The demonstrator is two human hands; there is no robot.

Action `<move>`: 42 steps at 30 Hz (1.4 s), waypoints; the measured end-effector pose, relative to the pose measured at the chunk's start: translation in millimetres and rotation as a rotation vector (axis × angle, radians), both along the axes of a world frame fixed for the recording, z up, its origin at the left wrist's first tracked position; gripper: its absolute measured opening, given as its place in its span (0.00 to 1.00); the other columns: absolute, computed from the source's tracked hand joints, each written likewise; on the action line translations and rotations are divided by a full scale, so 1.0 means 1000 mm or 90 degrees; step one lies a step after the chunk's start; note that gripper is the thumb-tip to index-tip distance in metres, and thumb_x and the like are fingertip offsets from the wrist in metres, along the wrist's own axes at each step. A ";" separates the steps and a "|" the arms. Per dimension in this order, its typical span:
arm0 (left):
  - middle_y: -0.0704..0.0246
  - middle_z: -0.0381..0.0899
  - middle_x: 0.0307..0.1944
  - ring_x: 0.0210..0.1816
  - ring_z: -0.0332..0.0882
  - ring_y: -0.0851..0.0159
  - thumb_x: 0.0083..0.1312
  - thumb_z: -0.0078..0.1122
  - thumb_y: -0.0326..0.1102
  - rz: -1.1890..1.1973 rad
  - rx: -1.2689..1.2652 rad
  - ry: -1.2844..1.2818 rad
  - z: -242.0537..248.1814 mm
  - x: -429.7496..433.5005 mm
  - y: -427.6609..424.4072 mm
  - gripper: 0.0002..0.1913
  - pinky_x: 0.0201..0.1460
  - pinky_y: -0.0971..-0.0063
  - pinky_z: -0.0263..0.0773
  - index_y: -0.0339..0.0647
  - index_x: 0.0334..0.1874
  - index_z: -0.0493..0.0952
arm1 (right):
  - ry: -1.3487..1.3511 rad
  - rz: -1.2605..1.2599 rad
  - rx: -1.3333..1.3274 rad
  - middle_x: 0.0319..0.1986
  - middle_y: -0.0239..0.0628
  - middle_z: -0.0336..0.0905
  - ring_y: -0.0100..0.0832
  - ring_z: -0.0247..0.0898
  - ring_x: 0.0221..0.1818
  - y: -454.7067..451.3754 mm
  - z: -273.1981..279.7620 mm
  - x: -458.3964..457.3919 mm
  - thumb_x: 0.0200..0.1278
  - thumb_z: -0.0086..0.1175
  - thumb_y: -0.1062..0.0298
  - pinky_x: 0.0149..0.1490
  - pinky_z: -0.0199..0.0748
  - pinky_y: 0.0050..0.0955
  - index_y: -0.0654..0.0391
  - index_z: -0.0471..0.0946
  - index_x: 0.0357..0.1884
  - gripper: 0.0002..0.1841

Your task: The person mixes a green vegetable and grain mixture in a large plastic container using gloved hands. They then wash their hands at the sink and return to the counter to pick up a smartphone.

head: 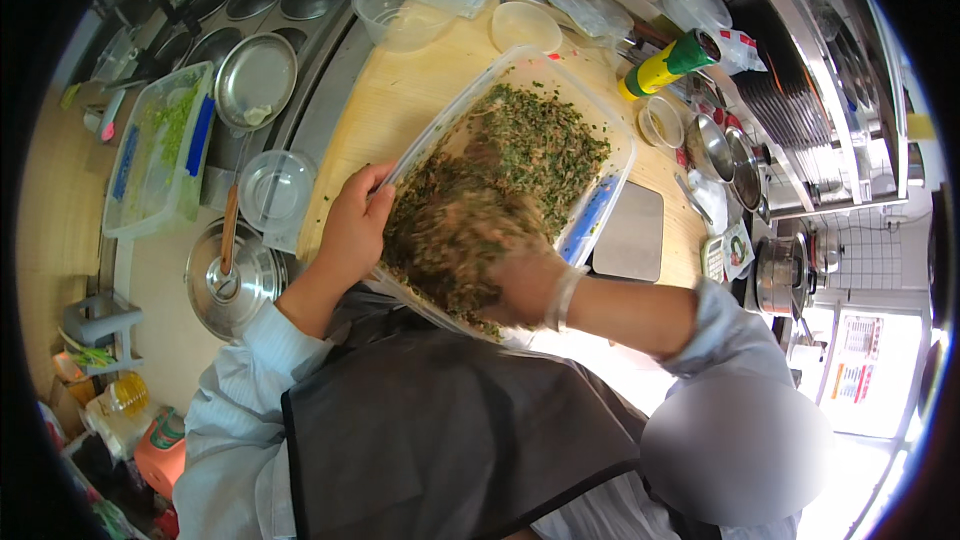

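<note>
A large clear plastic tub [431, 120] stands tilted across my view at the near edge of the wooden board. Chopped green herbs mixed with a pinkish-brown minced filling [547, 135] cover its bottom. My left hand [360, 217] grips the tub's left wall, thumb on the rim. Inside the near end of the tub, my right hand [525, 281] is deep in the mixture; it is blurred, its fingers are hidden, and a clear band circles the wrist. A blue latch [592, 217] shows on the tub's right side.
Around the wooden board [382, 105] are a clear round bowl [397, 11], a green-yellow bottle [667, 64], a small plastic cup [660, 122] and a flat metal plate [628, 232]. Leftward are a tub of chopped greens [161, 157], an empty plastic bowl [277, 191] and a metal lid [210, 285].
</note>
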State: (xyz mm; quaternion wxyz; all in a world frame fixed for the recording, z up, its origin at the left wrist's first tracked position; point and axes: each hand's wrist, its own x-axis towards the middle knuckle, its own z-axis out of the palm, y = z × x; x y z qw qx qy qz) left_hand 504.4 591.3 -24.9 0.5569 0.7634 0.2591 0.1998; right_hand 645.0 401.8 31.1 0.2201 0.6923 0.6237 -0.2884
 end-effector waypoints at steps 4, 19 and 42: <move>0.58 0.74 0.49 0.50 0.74 0.61 0.68 0.49 0.32 -0.056 -0.083 -0.035 0.003 -0.009 0.002 0.15 0.53 0.71 0.68 0.34 0.56 0.69 | -0.175 -0.040 -0.014 0.49 0.48 0.76 0.52 0.73 0.49 0.078 0.012 0.047 0.56 0.52 0.47 0.50 0.72 0.46 0.47 0.74 0.56 0.26; 0.55 0.76 0.45 0.48 0.73 0.50 0.70 0.43 0.49 -0.568 0.405 -0.004 0.043 0.294 0.073 0.20 0.52 0.61 0.67 0.38 0.48 0.74 | 0.083 -1.055 0.118 0.56 0.59 0.68 0.43 0.66 0.60 0.029 0.000 0.117 0.66 0.42 0.41 0.63 0.63 0.36 0.64 0.58 0.66 0.37; 0.63 0.77 0.48 0.48 0.74 0.53 0.70 0.42 0.45 -0.589 0.489 -0.048 0.022 0.299 0.060 0.17 0.50 0.60 0.71 0.44 0.54 0.72 | 0.079 -0.272 -0.065 0.63 0.50 0.58 0.54 0.45 0.69 0.065 0.007 0.003 0.59 0.52 0.52 0.67 0.49 0.59 0.46 0.74 0.56 0.22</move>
